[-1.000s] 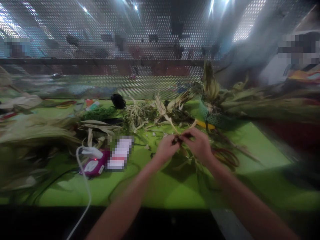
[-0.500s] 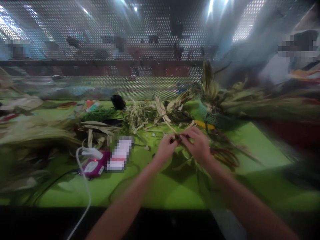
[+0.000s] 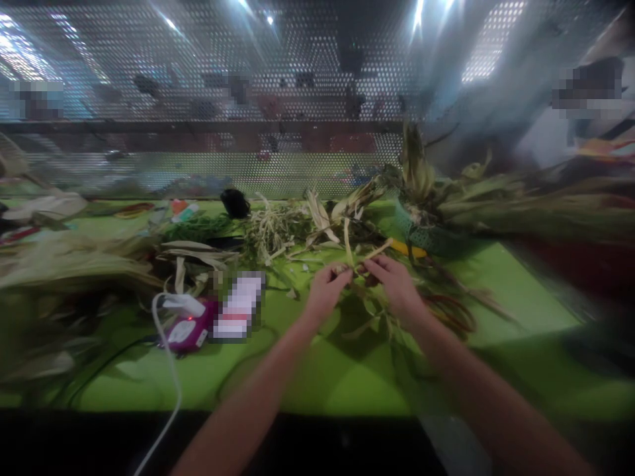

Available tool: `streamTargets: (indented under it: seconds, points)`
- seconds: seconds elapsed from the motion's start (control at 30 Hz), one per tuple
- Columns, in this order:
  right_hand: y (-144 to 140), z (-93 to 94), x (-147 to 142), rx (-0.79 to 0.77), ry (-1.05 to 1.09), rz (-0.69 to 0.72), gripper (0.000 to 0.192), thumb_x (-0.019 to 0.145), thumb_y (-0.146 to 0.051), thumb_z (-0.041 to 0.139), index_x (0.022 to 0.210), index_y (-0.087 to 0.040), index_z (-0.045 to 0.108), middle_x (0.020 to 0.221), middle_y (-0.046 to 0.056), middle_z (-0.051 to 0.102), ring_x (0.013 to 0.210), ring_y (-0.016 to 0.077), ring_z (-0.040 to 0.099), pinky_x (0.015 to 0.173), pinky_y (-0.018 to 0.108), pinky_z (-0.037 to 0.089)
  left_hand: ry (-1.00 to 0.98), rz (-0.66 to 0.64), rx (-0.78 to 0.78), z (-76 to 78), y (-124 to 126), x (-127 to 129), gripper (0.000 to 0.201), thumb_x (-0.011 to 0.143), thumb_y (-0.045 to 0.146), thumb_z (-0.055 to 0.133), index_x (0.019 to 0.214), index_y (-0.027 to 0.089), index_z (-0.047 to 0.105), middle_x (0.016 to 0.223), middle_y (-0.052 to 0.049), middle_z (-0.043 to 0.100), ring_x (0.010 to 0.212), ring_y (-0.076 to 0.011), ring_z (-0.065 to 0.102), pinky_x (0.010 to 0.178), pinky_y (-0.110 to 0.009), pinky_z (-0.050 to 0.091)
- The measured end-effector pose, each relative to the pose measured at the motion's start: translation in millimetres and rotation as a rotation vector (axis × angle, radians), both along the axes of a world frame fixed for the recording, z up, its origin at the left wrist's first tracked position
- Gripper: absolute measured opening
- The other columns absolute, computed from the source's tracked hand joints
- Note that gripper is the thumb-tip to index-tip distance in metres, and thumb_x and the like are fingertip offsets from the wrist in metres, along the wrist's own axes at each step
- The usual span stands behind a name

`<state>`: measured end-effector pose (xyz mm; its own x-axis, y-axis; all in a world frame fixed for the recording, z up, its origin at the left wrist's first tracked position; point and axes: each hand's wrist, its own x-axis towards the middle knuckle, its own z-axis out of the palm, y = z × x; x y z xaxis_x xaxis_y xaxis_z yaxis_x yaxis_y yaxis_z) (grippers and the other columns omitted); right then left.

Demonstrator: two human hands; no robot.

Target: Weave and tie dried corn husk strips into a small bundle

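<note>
Two hands meet over the middle of the green tabletop (image 3: 347, 383). The left hand (image 3: 325, 291) and the right hand (image 3: 394, 284) are close together, fingertips almost touching, and both pinch the same bundle of dried leaf strips (image 3: 358, 259). The strips stand up out of the grip, between the two hands, and fan apart above the fingers; one pale strip leans toward the right hand's far side. Below the hands more leaf ends hang down to the tabletop and cast a dark shadow there.

Beyond the hands lies a loose heap of dry husks (image 3: 278, 228), and past the right hand, farther back, a green mesh basket (image 3: 426, 235) sits with tall leaves sticking out of it. Just outside the right hand a coil of reddish cord (image 3: 454, 311) rests on the tabletop. Well to the outside of the left hand lies a magenta device (image 3: 191, 327) with a white cable (image 3: 171, 390) running off the near edge. A small black object (image 3: 234, 201) sits far back, before a perforated metal screen (image 3: 208, 99).
</note>
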<state>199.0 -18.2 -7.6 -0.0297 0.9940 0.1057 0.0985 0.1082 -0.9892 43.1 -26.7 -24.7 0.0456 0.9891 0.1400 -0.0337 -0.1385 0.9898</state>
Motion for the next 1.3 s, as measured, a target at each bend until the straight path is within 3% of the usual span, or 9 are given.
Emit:
streamTargets:
  seconds: [0.1,0.27,0.33,0.47,0.63,0.73,1.13,1.3]
  points:
    - [1.2,3.8,3.4,0.018,0.091,-0.049,0.029,0.079,-0.047,0.066,0.084,-0.019,0.071,0.065,-0.001,0.062,0.052,0.0100,0.048,0.051,0.023,0.041,0.015,-0.027,-0.054,-1.3,2.5,-0.9,0.020,0.075,0.033,0.062,0.064,0.016,0.058,0.063,0.002,0.053,0.063,-0.0107,0.046,0.064,-0.024,0.037]
    - [2.4,6.0,8.4,0.090,0.246,-0.026,0.031,0.081,-0.045,0.065,0.099,-0.021,0.072,0.094,0.004,0.069,0.059,0.0105,0.052,0.055,0.025,0.045,0.106,-0.017,-0.175,-3.6,7.5,-4.1,0.015,0.070,0.030,0.059,0.065,0.016,0.063,0.061,0.002,0.055,0.059,-0.0108,0.045,0.060,-0.024,0.034]
    - [2.1,7.5,9.8,0.106,0.233,0.019,0.033,0.083,-0.046,0.063,0.105,-0.023,0.071,0.091,0.004,0.069,0.060,0.0114,0.054,0.056,0.025,0.047,0.155,-0.031,-0.204,-4.3,9.0,-5.9,0.015,0.069,0.029,0.058,0.068,0.016,0.065,0.062,0.001,0.057,0.060,-0.0113,0.046,0.059,-0.025,0.033]
    - [0.1,12.4,12.6,0.163,0.061,0.079,0.033,0.081,-0.049,0.066,0.103,-0.024,0.071,0.072,0.000,0.065,0.058,0.0127,0.055,0.053,0.025,0.044,0.139,-0.063,-0.239,-6.6,11.5,-8.2,0.016,0.067,0.029,0.061,0.072,0.015,0.068,0.067,-0.001,0.063,0.063,-0.0126,0.051,0.063,-0.026,0.038]
    - [0.0,14.5,16.5,0.430,-0.414,0.217,0.020,0.085,-0.040,0.065,0.084,-0.023,0.076,0.077,0.003,0.069,0.070,0.0168,0.061,0.064,0.028,0.045,0.225,-0.094,-0.163,-6.4,13.4,-9.5,0.011,0.066,0.026,0.062,0.063,0.016,0.064,0.060,0.001,0.058,0.063,-0.0135,0.051,0.062,-0.025,0.039]
    - [0.7,13.3,17.7,0.520,-0.572,0.208,0.018,0.087,-0.034,0.062,0.082,-0.022,0.075,0.074,0.003,0.067,0.070,0.0162,0.060,0.063,0.027,0.042,0.283,-0.099,-0.105,-2.9,13.0,-10.4,0.010,0.066,0.024,0.062,0.060,0.016,0.062,0.053,0.002,0.052,0.059,-0.0129,0.048,0.057,-0.024,0.036]
    - [-3.6,18.1,15.7,0.533,-0.581,0.126,0.019,0.085,-0.026,0.062,0.068,-0.019,0.067,0.067,0.001,0.060,0.063,0.0148,0.054,0.059,0.026,0.038,0.288,-0.124,-0.096,-4.5,12.7,-11.1,0.018,0.069,0.030,0.061,0.059,0.016,0.056,0.054,0.004,0.046,0.055,-0.0102,0.042,0.055,-0.022,0.033]
    - [-1.6,13.2,16.1,0.518,-0.603,0.157,0.019,0.088,-0.029,0.062,0.073,-0.019,0.068,0.070,0.002,0.062,0.065,0.0144,0.055,0.060,0.025,0.037,0.343,-0.141,-0.082,-4.8,13.6,-12.5,0.019,0.070,0.031,0.058,0.060,0.016,0.053,0.055,0.005,0.043,0.055,-0.0092,0.039,0.055,-0.022,0.031]
